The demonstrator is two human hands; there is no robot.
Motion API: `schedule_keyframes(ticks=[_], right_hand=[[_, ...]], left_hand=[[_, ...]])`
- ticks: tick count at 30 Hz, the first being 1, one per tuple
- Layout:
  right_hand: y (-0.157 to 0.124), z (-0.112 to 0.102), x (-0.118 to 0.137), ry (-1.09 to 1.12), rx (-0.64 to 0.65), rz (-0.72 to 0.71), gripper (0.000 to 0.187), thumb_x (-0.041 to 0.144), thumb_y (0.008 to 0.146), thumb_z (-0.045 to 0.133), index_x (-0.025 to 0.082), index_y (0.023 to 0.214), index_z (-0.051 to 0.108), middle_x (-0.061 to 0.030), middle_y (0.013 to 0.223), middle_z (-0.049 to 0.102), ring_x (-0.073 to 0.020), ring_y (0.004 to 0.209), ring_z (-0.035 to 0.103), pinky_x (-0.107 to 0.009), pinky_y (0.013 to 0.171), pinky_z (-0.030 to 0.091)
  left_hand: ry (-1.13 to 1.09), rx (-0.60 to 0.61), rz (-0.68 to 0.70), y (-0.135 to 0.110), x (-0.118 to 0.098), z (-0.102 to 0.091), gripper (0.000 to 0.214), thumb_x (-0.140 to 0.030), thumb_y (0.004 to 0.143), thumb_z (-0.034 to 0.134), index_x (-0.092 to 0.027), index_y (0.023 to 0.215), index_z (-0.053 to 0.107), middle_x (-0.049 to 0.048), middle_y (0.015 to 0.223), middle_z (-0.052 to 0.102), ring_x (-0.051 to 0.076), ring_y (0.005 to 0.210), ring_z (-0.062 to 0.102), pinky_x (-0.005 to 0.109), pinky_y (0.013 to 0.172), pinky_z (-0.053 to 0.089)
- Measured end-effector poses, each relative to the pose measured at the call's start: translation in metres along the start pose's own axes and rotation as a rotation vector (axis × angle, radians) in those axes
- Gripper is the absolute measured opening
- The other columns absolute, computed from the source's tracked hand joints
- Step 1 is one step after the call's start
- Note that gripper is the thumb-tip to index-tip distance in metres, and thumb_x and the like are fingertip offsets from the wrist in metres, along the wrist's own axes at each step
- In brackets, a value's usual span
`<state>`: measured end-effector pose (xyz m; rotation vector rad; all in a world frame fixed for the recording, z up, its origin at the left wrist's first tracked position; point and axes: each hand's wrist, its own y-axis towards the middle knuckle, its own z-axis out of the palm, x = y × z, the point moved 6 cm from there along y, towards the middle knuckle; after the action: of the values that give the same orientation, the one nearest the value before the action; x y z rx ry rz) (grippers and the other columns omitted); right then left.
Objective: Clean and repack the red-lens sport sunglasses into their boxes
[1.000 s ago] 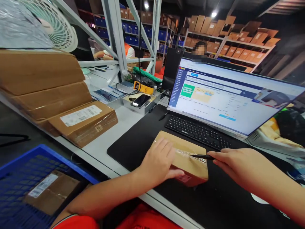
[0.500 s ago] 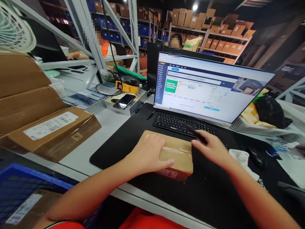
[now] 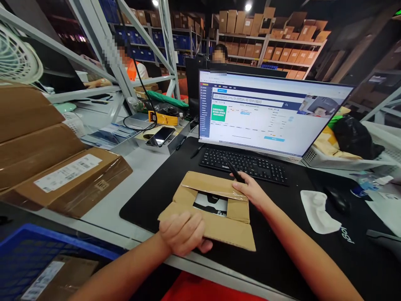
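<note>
At 9 o'clock on the worktop (image 3: 138, 163) lies a labelled carton (image 3: 72, 179). Toward 6 o'clock, on the black mat (image 3: 282, 259), the left hand (image 3: 183, 232) has its grip curled tight round the near flap of the small cardboard box (image 3: 225, 230), which lies open. At the box's 2 o'clock the right hand (image 3: 252, 191) touches the far flap, its grip closed on a slim black pen (image 3: 233, 171). Toward 3 o'clock lies a white cloth (image 3: 318, 205).
</note>
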<state>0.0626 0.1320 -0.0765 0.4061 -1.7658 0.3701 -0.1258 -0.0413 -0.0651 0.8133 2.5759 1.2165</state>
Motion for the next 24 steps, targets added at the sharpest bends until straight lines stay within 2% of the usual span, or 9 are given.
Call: schedule_keyframes(ticks=[3,5,9,11,14,16,18,21,24], right_hand=[[-0.002,0.002,-0.003,0.025,-0.016,-0.006,0.059,0.056,0.074,0.071,0.019,0.119,0.062,-0.0016,0.094,0.061,-0.0175,0.078,0.061,-0.029,0.070,0.049],[-0.003,0.003,-0.004,0.012,-0.023,-0.026,0.057,0.056,0.077,0.068,0.019,0.120,0.061,-0.0020,0.095,0.062,-0.0172,0.077,0.061,-0.029,0.069,0.049],[-0.003,-0.002,0.001,-0.114,-0.081,-0.128,0.054,0.055,0.082,0.065,0.018,0.122,0.062,-0.0048,0.098,0.067,-0.0208,0.083,0.064,-0.032,0.074,0.050],[-0.007,-0.012,0.009,-0.167,-0.147,-0.196,0.047,0.051,0.086,0.062,0.019,0.119,0.064,-0.0067,0.107,0.068,-0.0239,0.096,0.063,-0.035,0.085,0.049],[-0.025,-0.038,0.027,-0.394,-0.242,-0.301,0.036,0.046,0.096,0.050,0.021,0.116,0.066,-0.0058,0.102,0.071,-0.0234,0.094,0.064,-0.035,0.085,0.047],[-0.044,-0.053,0.039,-0.647,-0.213,-0.371,0.034,0.041,0.101,0.044,0.022,0.118,0.066,-0.0056,0.097,0.072,-0.0225,0.088,0.066,-0.034,0.079,0.047],[-0.068,-0.063,0.047,-0.922,-0.150,-0.458,0.033,0.033,0.103,0.043,0.023,0.126,0.063,-0.0064,0.102,0.072,-0.0221,0.090,0.066,-0.033,0.077,0.046],[-0.103,-0.068,0.053,-1.286,-0.096,-0.608,0.035,0.022,0.102,0.046,0.024,0.134,0.058,-0.0057,0.101,0.071,-0.0203,0.086,0.065,-0.032,0.075,0.042],[-0.121,-0.061,0.055,-1.510,-0.041,-0.712,0.043,0.010,0.096,0.052,0.024,0.136,0.056,-0.0035,0.097,0.069,-0.0183,0.079,0.061,-0.033,0.072,0.036]], left_hand=[[0.194,-0.167,0.098,-0.020,-0.024,0.001,0.046,-0.051,0.100,0.038,-0.020,0.114,0.070,0.0105,0.102,0.077,0.025,0.104,0.070,0.036,0.093,0.051],[0.233,-0.115,0.104,-0.021,-0.033,0.000,0.045,-0.045,0.102,0.040,-0.013,0.118,0.068,0.0140,0.110,0.075,0.026,0.117,0.064,0.038,0.110,0.042],[0.101,0.074,0.142,0.016,-0.035,-0.028,0.063,-0.055,0.102,0.031,-0.007,0.109,0.071,0.0203,0.121,0.070,0.031,0.118,0.063,0.044,0.103,0.049],[-0.048,0.216,0.070,0.052,-0.019,-0.039,0.046,-0.041,0.104,0.039,-0.016,0.087,0.073,0.0101,0.113,0.074,0.022,0.103,0.068,0.034,0.091,0.055],[-0.095,0.614,-0.052,0.100,0.013,-0.021,0.026,-0.036,0.097,0.055,-0.018,0.090,0.073,0.0085,0.122,0.071,0.024,0.109,0.066,0.035,0.092,0.054],[-0.038,0.729,-0.019,0.122,0.027,0.001,0.057,-0.045,0.083,0.073,-0.014,0.129,0.060,0.0164,0.137,0.061,0.031,0.123,0.060,0.040,0.101,0.050],[0.018,0.860,0.038,0.125,0.034,0.028,0.076,-0.049,0.077,0.078,-0.013,0.138,0.051,0.0196,0.136,0.061,0.034,0.117,0.064,0.041,0.093,0.053],[0.094,0.889,0.106,0.116,0.036,0.056,0.053,-0.035,0.087,0.066,-0.010,0.132,0.054,0.0187,0.118,0.070,0.032,0.100,0.071,0.038,0.081,0.055],[0.104,0.815,0.123,0.109,0.035,0.060,0.045,-0.030,0.093,0.058,-0.007,0.131,0.053,0.0218,0.123,0.067,0.032,0.109,0.069,0.038,0.082,0.055]])
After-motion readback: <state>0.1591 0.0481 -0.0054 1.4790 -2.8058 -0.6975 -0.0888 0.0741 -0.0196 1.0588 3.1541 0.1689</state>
